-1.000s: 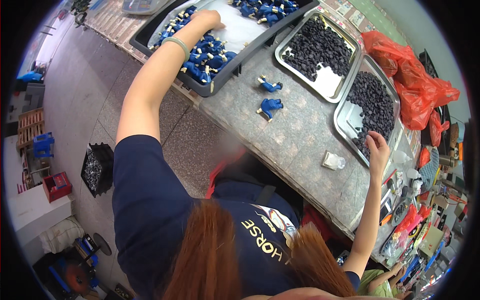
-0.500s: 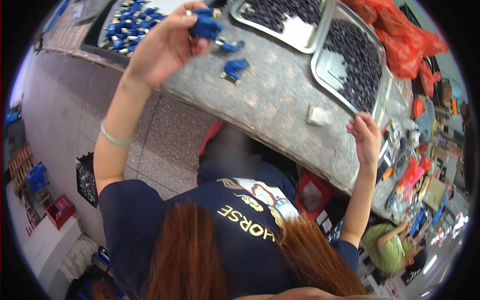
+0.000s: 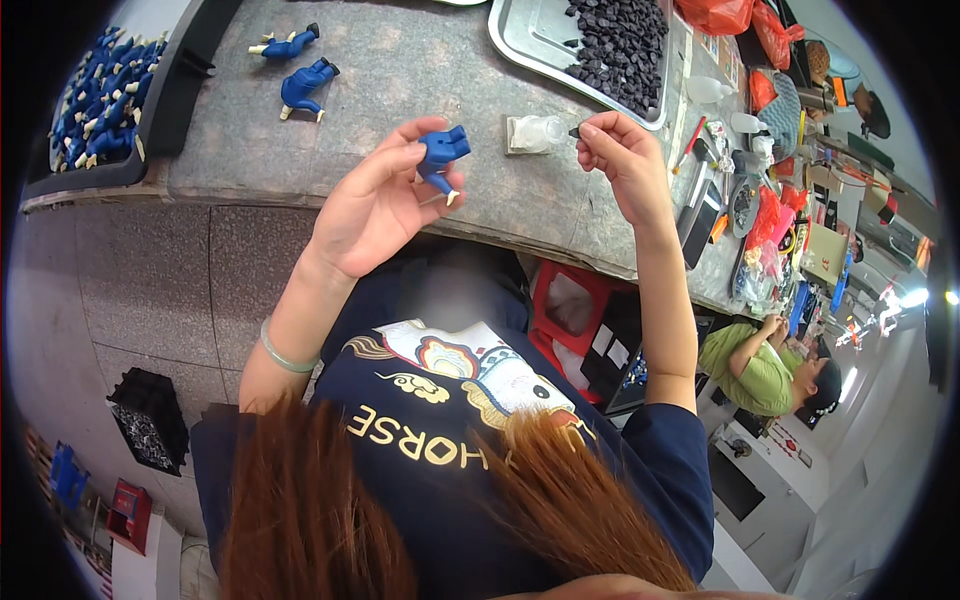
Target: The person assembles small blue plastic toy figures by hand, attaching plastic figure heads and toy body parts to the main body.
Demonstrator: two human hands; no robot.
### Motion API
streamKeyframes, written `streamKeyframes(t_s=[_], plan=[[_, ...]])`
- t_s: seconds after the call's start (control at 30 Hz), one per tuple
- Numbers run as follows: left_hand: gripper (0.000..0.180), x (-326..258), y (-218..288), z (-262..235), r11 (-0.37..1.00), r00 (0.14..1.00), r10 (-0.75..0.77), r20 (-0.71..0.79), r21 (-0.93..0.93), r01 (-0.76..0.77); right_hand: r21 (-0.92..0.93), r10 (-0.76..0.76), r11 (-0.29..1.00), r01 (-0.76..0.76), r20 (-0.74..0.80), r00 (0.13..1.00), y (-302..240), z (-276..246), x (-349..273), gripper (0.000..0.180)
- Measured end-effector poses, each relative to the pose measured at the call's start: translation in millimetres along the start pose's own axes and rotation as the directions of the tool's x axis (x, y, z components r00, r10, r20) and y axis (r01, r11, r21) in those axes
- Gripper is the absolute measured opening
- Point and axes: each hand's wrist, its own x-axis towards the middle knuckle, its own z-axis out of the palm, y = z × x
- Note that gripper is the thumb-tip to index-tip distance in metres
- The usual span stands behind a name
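My left hand (image 3: 385, 195) is closed on a small blue toy figure (image 3: 443, 150) with a cream-coloured tip, held above the near part of the table. Two similar blue figures (image 3: 305, 88) lie on the tabletop beyond it, to the left. To the right, my right hand (image 3: 627, 165) pinches a small dark piece (image 3: 574, 132) between thumb and fingertips. Just left of that piece is a small translucent white container (image 3: 537, 134) on the table. Behind my right hand stands a metal tray (image 3: 530, 45) holding many small dark pieces (image 3: 622, 55).
A black-rimmed tray (image 3: 168, 120) full of blue figures sits at the left end of the grey table (image 3: 400, 60). Red plastic bags (image 3: 715, 14), a squeeze bottle (image 3: 707, 90) and loose tools lie at the right. A person in green (image 3: 750, 370) sits farther right.
My left hand has come down and nearer with the blue figure. My right hand has moved from the metal tray's edge to beside the white container, now with a dark piece visible in its fingers.
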Motion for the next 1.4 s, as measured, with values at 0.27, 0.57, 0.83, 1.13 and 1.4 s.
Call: streamKeyframes(t_s=[0.27,0.57,0.83,1.13,1.4], plan=[[0.026,0.0,-6.0,-9.4,0.983,0.992,-0.123,-0.021,-0.137,0.119,-0.197,-0.026,0.980,0.024,-0.004,1.000,0.2,4.8,3.8,0.010],[0.027,-0.7,-10.4,-1.7,0.969,0.976,-0.215,-0.040,-0.133,0.208,-0.198,-0.068,0.978,0.062,-0.022,0.997,1.8,7.5,3.6,0.011],[0.024,2.4,-15.4,-8.8,0.983,0.985,-0.171,0.014,-0.059,0.172,-0.083,-0.061,0.995,0.059,-0.027,0.998,4.7,4.4,6.0,0.014],[0.020,5.3,-15.0,2.1,0.991,0.990,-0.133,-0.047,-0.035,0.131,-0.015,-0.059,0.998,0.059,-0.047,0.997,7.1,-1.9,-0.5,0.012],[0.025,8.1,-22.1,5.5,0.990,0.991,-0.135,0.020,-0.028,0.135,0.466,0.003,0.884,-0.029,0.056,0.998,-22.2,19.7,-29.3,0.010]])
